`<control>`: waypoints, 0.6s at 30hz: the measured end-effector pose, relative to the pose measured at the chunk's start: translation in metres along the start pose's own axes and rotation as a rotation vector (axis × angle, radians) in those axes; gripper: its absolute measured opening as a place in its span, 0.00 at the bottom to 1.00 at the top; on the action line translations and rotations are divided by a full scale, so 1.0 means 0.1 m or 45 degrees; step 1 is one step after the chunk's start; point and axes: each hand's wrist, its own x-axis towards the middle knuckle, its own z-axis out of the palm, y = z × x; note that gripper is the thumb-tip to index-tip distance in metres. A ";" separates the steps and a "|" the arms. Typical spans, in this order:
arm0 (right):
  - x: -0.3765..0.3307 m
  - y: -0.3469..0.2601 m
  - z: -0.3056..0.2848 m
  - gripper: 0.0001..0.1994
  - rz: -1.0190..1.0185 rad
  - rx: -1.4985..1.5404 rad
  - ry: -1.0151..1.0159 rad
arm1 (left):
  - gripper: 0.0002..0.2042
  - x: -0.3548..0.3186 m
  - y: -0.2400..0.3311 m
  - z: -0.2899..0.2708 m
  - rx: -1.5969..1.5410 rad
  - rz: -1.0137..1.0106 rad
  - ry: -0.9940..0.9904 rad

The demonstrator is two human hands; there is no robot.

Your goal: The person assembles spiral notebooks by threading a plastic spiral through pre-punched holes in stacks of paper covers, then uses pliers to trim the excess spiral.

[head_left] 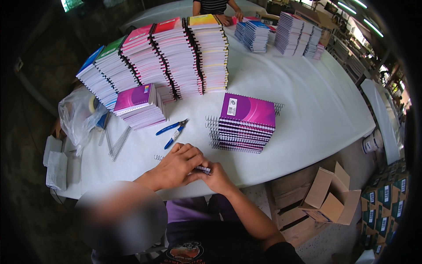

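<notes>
At the table's front edge, my left hand point(178, 166) and my right hand point(218, 177) meet around a spiral notebook point(203, 169). Only a small striped piece of its bound edge shows between my fingers; the rest is hidden. A wire coil point(159, 157) sticks out to the left past my left hand. Just beyond lie cutting pliers point(172, 130) with blue handles, their jaws pointing away to the right. Purple spiral notebooks point(247, 123) form a pile right of the pliers, with loose coil ends jutting from both sides. Another purple stack point(140, 105) stands to the left.
Tall stacks of colored notebooks point(176, 57) line the far left. Loose wire coils point(116, 143) and a clear plastic bag point(81, 116) lie at the left. More stacks point(294, 35) and a person point(215, 9) are across the table. An open cardboard box point(329, 193) sits below right.
</notes>
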 end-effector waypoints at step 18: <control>-0.01 0.09 0.02 0.08 -0.085 0.113 0.002 | 0.08 0.06 0.02 -0.02 -0.358 -0.143 -0.203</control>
